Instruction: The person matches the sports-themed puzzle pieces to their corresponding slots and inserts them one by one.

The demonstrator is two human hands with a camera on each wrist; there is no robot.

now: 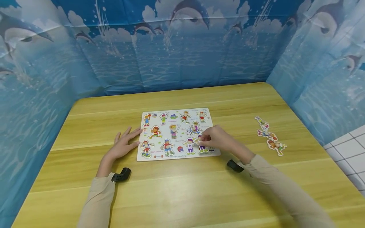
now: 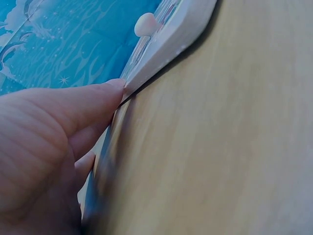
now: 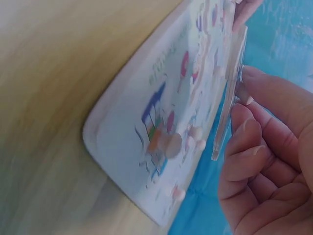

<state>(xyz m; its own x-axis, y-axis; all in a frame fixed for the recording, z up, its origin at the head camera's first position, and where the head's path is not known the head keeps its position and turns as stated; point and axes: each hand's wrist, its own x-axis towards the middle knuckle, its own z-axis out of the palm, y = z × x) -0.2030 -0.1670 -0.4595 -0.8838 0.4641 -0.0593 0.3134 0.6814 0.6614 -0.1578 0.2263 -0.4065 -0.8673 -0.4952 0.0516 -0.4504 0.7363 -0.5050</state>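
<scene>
A white wooden peg puzzle board (image 1: 158, 158) with cartoon sports figures lies on the table. Spread, fairly straight fingers of my left hand (image 1: 122, 145) touch its left edge. In the left wrist view the thumb (image 2: 100, 100) meets the board's side. Over the board's lower right part, my right hand (image 1: 219, 139) pinches a puzzle piece showing a figure in purple clothes (image 1: 203, 148). From the right wrist view, thumb and index finger grip the piece's small peg (image 3: 243, 93). The thin piece (image 3: 225, 120) is tilted above the board, its picture side mostly hidden there.
Three loose figure pieces lie on the right of the table: an upper one (image 1: 262, 123), a middle one (image 1: 267, 135) and a lower one (image 1: 276, 147). Several pegged figures sit on the board. A blue dolphin curtain (image 1: 176, 69) borders the wooden table (image 1: 171, 193).
</scene>
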